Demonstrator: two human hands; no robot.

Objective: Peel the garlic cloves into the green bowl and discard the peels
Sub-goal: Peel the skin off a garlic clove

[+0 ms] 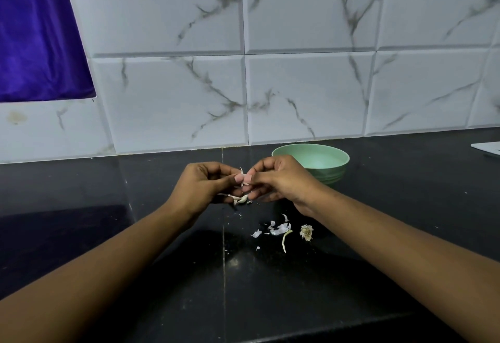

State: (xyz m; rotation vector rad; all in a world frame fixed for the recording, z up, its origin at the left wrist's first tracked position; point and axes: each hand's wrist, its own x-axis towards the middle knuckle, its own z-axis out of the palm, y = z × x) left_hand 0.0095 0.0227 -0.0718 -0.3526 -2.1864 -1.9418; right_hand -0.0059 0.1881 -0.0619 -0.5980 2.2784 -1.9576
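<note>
My left hand (201, 187) and my right hand (276, 180) meet above the black counter, fingertips together. Between them they pinch a small garlic clove (244, 178), mostly hidden by the fingers, with a thin white peel tip sticking up. Loose strips of peel (239, 198) hang below my left fingers. The green bowl (313, 162) stands just behind my right hand, near the wall; its visible inside looks bare. More peel scraps (278, 229) and a dry garlic root end (306, 232) lie on the counter under my right wrist.
The black stone counter (162, 234) runs up to a white marble-tiled wall. A purple cloth (35, 34) hangs at the upper left. A white flat object (487, 148) shows at the right edge of the counter.
</note>
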